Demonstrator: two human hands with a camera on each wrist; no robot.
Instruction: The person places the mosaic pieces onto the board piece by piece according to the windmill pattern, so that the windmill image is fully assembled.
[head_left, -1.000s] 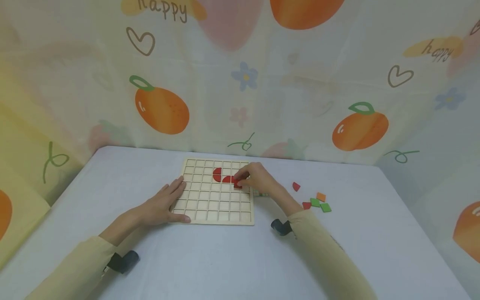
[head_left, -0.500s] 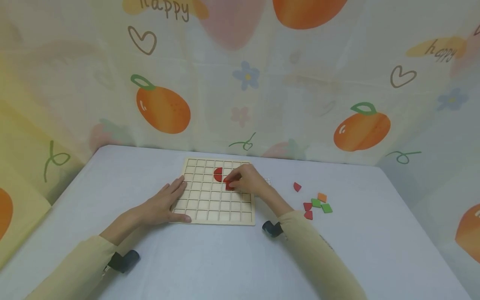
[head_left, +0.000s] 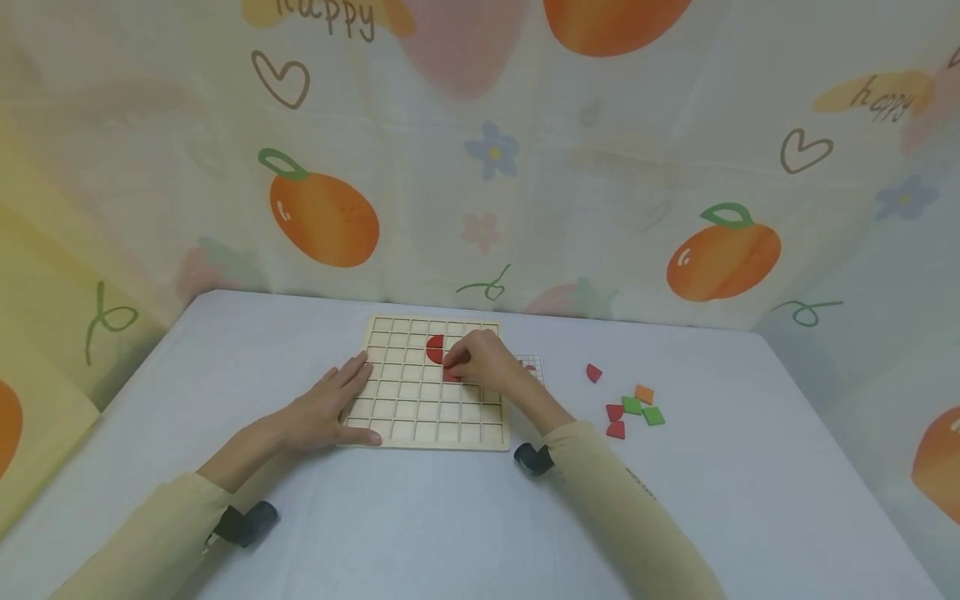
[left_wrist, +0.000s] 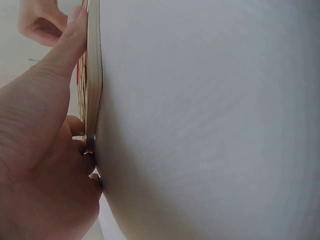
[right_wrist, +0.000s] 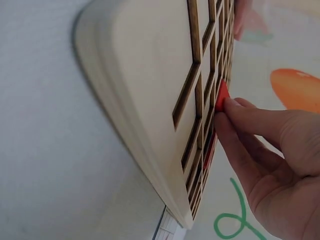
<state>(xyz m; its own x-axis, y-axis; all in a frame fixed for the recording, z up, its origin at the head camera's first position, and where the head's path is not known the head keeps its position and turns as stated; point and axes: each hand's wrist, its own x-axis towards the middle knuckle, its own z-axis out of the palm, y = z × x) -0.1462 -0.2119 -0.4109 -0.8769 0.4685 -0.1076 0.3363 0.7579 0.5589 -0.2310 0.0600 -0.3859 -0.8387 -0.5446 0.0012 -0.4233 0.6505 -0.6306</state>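
A square wooden grid board (head_left: 420, 408) lies on the white table. My left hand (head_left: 322, 411) rests along its left edge with fingers extended, the thumb at the near left corner. Over the upper middle of the grid, my right hand (head_left: 483, 362) pinches a small red tile (head_left: 452, 376) between thumb and fingertips. In the right wrist view that red tile (right_wrist: 221, 96) stands partly tilted at a cell. Just beyond and left of it, two red quarter-round tiles (head_left: 436, 349) sit in the grid, forming a half disc. My right fingers hide the neighbouring cells.
Right of the board lie several loose tiles: red quarter-rounds (head_left: 594, 372), an orange square (head_left: 644, 394) and green squares (head_left: 653, 416). A small printed grid card (head_left: 534, 364) shows partly behind my right wrist. A patterned cloth (head_left: 570, 183) hangs behind the table.
My right hand has moved left across the board with the red tile, uncovering another red tile on the table and part of the card. My left hand stays in place.
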